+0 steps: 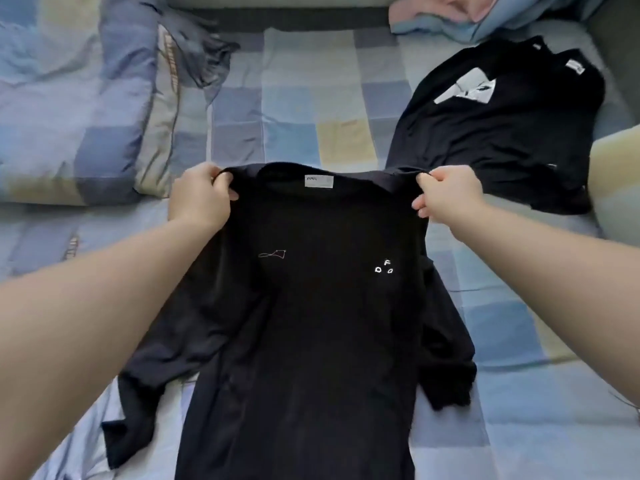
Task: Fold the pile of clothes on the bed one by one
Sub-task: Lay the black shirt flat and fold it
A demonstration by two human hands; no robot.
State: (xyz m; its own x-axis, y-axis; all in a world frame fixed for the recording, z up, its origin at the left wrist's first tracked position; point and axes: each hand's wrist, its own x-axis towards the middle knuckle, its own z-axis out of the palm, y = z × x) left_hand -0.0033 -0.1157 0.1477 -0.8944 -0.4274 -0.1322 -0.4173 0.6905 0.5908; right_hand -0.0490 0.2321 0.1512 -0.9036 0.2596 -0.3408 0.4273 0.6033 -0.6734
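A black T-shirt (311, 323) with small white marks on the chest and a white neck label lies spread before me, collar away from me. My left hand (201, 199) grips its left shoulder and my right hand (446, 194) grips its right shoulder, holding the top edge stretched between them. Both sleeves hang loose at the sides. A second black shirt (495, 133) with a white print lies crumpled at the right, behind my right hand.
The bed is covered by a blue, grey and yellow checked sheet (311, 109). A bunched quilt (76, 109) fills the left side. Pink and light blue cloth (467, 15) lies at the far right by the headboard.
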